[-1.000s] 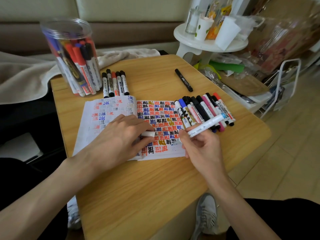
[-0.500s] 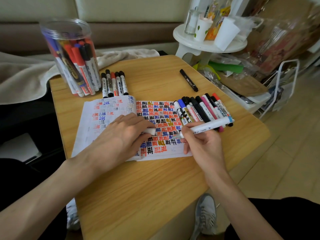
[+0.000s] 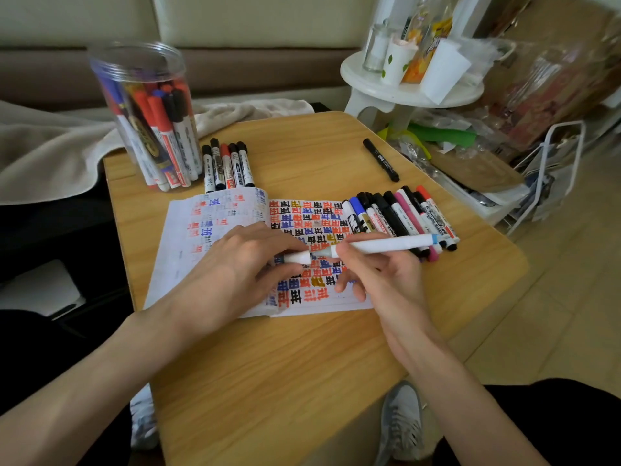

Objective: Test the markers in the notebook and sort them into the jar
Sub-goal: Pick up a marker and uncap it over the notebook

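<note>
OK: right hand [image 3: 376, 274] grip is pinched round the white marker [image 3: 383, 245] near its tip end, held low over the notebook [image 3: 215, 227]. Left hand [image 3: 235, 267] grip pinches the cap [image 3: 297, 257], just beside the tip. Marker looks light, stiff, smooth plastic, probably slippery; take it mid-barrel for control. Cap is small, easy to drop. The jar [image 3: 144, 112] stands at the desk's [image 3: 302, 364] far left corner, well apart.
</note>
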Action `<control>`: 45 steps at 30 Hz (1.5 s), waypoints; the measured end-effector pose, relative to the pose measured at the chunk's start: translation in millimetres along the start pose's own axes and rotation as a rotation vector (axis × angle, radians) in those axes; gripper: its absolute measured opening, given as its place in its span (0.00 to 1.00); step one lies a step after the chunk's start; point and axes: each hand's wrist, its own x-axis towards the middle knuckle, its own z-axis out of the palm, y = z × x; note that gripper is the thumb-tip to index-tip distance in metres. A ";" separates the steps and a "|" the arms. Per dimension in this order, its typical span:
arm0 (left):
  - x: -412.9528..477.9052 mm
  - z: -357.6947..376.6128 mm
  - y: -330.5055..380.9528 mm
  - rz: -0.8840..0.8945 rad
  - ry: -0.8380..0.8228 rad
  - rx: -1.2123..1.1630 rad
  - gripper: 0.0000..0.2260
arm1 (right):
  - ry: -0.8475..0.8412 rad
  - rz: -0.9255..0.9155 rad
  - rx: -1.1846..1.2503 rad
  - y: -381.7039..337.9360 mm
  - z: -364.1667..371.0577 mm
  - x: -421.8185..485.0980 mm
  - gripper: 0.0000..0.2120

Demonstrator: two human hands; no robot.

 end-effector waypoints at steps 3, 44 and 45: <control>-0.7 -1.4 1.1 -0.020 -0.013 -0.061 0.15 | -0.069 -0.038 -0.019 -0.2 3.7 -1.8 0.04; 23.6 5.2 15.6 -0.231 -0.005 -0.250 0.23 | 0.011 -0.064 0.094 -2.2 9.0 17.5 0.16; 25.7 6.4 15.7 -0.226 -0.005 -0.246 0.25 | 0.028 -0.062 0.095 -0.5 5.3 20.2 0.16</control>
